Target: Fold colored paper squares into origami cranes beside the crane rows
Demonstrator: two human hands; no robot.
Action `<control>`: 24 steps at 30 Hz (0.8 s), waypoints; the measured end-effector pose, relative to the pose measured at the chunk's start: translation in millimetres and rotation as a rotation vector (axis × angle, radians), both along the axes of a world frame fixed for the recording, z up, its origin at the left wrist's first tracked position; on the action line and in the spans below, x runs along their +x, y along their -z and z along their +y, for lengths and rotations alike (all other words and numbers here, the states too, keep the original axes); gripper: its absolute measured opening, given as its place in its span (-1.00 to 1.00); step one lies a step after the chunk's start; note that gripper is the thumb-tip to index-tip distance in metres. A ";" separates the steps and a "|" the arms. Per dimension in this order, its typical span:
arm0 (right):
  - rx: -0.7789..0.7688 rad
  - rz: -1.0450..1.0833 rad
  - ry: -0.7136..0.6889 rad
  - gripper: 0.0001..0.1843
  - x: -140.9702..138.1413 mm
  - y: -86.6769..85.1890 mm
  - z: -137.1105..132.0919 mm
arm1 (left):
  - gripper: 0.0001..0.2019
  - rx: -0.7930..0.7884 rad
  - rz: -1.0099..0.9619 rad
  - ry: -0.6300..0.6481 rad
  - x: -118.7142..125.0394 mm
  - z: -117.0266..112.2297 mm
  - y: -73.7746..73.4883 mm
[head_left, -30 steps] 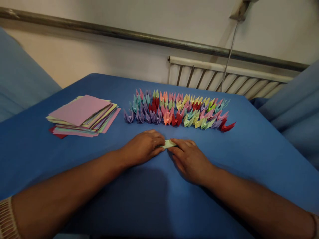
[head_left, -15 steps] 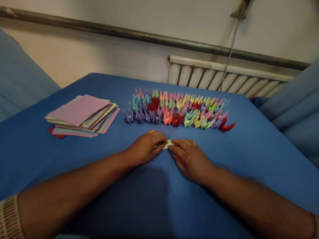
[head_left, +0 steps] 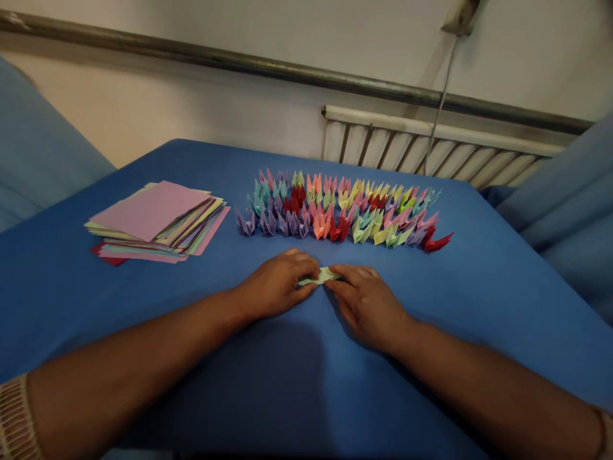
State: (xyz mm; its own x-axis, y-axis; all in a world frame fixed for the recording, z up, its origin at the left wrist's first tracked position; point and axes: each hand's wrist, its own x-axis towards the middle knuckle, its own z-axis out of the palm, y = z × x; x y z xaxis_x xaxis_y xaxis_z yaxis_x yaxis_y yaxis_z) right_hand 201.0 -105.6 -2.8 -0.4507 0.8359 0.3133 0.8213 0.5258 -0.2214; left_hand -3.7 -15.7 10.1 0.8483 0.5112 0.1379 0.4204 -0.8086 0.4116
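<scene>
A dull metal pipe (head_left: 306, 73) crosses the pale wall (head_left: 287, 25) above a white radiator (head_left: 383, 120), blue fabric (head_left: 38, 147) at either side

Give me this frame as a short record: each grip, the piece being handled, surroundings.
Left grip: pinching the left end of the green paper
Right grip: pinching its right end
Workpiece: narrow, pale green, ends partly covered
Beyond grips: paper cranes in rows, many colours
Left of cranes: stack of coloured sheets, pink on top
Surface: blue table
Background: wall, rail, radiator
</scene>
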 end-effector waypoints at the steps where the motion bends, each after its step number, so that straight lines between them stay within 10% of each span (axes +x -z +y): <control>1: 0.003 0.010 0.001 -0.66 0.2 -0.1 -0.1 | -0.86 -0.001 0.001 -0.004 0.0 0.1 0.6; 24: -0.059 0.016 0.056 -0.66 -8.3 -6.9 -3.2 | -0.87 -0.033 -0.002 -0.170 6.8 -4.1 -2.6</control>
State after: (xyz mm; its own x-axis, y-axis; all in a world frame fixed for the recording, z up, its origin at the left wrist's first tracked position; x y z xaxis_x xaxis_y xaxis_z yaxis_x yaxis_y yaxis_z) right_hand 192.7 -108.7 4.1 -0.3978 0.8771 0.2692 0.8452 0.4645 -0.2643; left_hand 3.1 -19.8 12.7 0.7493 0.6512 0.1203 0.5490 -0.7124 0.4371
